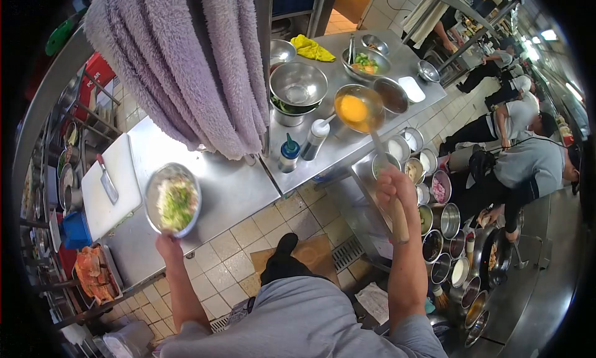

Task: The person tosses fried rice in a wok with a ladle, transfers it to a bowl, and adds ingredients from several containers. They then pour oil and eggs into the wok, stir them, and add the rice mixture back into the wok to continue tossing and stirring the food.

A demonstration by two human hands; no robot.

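Observation:
My left hand (167,245) is closed on the near rim of a metal bowl (149,199) at the left counter. Chopped green and pale food (176,203) fills the bowl. My right hand (395,187) is wrapped around the wooden handle of a long metal ladle (380,154). The ladle's round head is over the far counter and contains yellow-orange liquid (354,109) that looks like egg. Just left of the ladle head stand two squeeze bottles, one white-topped (315,137) and one dark green-topped (289,154). Whether the ladle head rests on anything is hidden.
A purple towel (180,66) hangs in front. A knife (108,183) lies on a white cutting board (127,190) at the left. Metal bowls (298,81) stand on the far counter. Several ingredient pots (450,218) and a wok (500,255) line the right, near other people (528,165).

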